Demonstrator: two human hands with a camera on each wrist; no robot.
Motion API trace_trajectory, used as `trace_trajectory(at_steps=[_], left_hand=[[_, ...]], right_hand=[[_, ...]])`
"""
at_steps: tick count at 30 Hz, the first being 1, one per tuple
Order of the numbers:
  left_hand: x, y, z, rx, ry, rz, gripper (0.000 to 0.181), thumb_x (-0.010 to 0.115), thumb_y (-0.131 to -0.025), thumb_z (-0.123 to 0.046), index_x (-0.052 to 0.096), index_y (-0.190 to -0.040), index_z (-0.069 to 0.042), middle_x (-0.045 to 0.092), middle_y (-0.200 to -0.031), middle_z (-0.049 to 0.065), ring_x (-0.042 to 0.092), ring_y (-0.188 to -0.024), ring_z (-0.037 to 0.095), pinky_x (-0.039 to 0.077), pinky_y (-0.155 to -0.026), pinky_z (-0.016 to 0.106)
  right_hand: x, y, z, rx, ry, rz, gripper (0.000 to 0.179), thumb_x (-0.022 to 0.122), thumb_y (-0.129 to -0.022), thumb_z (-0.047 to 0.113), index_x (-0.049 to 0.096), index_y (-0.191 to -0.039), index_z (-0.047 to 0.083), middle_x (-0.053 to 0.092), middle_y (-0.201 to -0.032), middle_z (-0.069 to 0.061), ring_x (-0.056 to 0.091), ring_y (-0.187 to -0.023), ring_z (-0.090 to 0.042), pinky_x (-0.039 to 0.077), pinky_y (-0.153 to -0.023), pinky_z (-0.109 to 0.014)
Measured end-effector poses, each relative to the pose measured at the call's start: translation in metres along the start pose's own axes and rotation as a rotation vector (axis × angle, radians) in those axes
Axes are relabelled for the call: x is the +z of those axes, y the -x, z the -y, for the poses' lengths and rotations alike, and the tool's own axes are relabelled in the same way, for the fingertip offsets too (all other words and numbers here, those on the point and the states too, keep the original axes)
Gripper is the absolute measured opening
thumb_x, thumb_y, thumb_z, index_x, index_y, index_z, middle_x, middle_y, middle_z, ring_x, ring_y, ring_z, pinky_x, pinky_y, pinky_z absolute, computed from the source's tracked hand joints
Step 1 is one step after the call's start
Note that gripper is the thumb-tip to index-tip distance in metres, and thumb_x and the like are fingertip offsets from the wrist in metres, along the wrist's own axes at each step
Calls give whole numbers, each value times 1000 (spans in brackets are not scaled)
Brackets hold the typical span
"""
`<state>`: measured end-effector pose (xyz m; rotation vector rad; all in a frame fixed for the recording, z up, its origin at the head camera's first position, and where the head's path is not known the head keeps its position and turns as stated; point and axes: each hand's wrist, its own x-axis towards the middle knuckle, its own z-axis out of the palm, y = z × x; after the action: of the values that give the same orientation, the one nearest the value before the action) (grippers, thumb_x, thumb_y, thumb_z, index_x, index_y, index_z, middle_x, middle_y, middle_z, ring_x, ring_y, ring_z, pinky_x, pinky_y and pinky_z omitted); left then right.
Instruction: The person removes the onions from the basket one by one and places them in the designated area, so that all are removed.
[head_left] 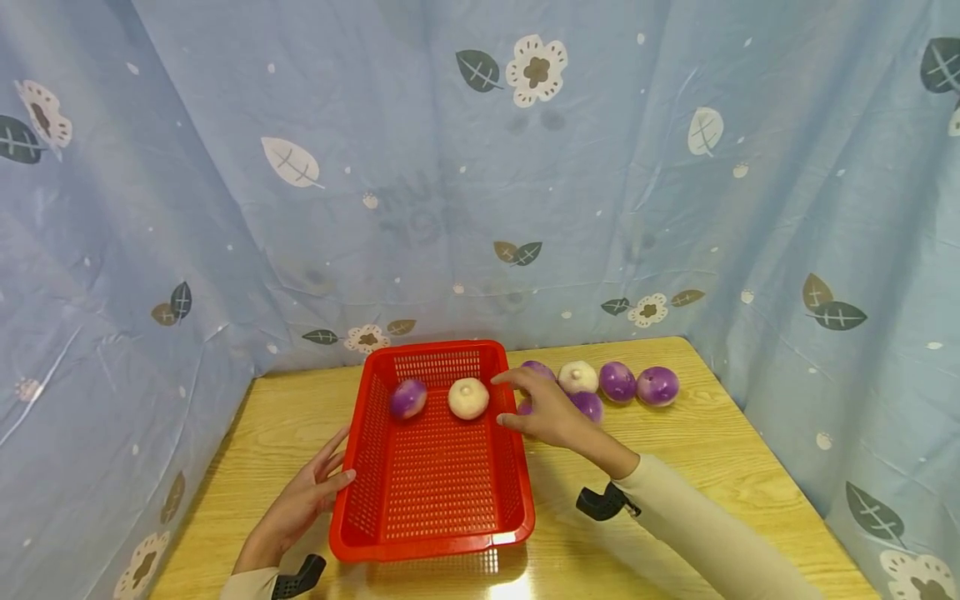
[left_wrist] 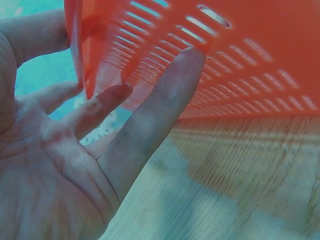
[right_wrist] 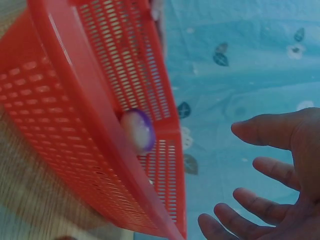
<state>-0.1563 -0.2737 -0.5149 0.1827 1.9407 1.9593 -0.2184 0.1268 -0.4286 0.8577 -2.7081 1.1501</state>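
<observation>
A red plastic basket (head_left: 442,546) with slotted walls stands on the wooden table. Inside, toward its far end, lie a purple-and-white turnip (head_left: 408,399) and a turnip with its pale side up (head_left: 468,398). My left hand (head_left: 306,496) rests against the basket's left side, thumb at the rim and long fingers spread along the slotted outer wall. Over the right rim hovers my right hand (head_left: 546,408), its fingers apart and nothing between them. In the right wrist view, a turnip (right_wrist: 138,131) shows past the rim, left of that hand.
Right of the basket several more turnips (head_left: 657,387) lie on the table (head_left: 675,467), one of them (head_left: 577,377) pale side up; the right hand partly covers some. A blue leaf-and-flower curtain (head_left: 420,192) surrounds the table's back and sides.
</observation>
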Motion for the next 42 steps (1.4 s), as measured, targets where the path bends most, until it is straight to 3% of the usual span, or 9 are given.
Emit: trace_trajectory(at_steps=[8, 16, 25, 31, 42], left_hand=[[-1, -1, 0, 0, -4, -9, 75, 50, -102, -16, 4, -159, -33, 16, -160, 25, 59, -123, 30, 57, -87, 50], [0, -1, 1, -6, -3, -16, 76, 51, -102, -16, 5, -159, -32, 16, -160, 25, 58, -124, 30, 56, -89, 51], [0, 0, 0, -1, -3, -4, 76, 51, -102, -16, 2, -159, -30, 16, -160, 25, 58, -124, 31, 56, -90, 51], [-1, 0, 0, 1, -4, 0, 76, 50, -102, -16, 2, -159, -31, 16, -160, 25, 58, -124, 30, 56, -90, 51], [-2, -1, 0, 4, 2, 7, 74, 50, -103, -16, 5, -159, -34, 18, -159, 26, 58, -124, 31, 56, -90, 52]], right_hand=[[10, -12, 5, 9, 53, 93, 55, 78, -82, 19, 59, -132, 13, 54, -141, -11, 52, -130, -32, 47, -104, -51], [20, -29, 8, -4, 112, 114, 54, 80, -79, 23, 62, -129, 15, 58, -131, -8, 56, -122, -25, 49, -99, -43], [32, -49, 11, 79, 116, 152, 60, 81, -78, 18, 59, -133, 16, 57, -132, -14, 59, -113, -31, 49, -93, -46], [43, -67, 9, 140, 162, 180, 59, 79, -81, 22, 57, -136, 17, 53, -139, -11, 55, -123, -29, 49, -97, -48], [62, -89, 7, 226, 103, 227, 67, 80, -77, 19, 54, -139, 10, 53, -141, -17, 50, -131, -33, 47, -101, -47]])
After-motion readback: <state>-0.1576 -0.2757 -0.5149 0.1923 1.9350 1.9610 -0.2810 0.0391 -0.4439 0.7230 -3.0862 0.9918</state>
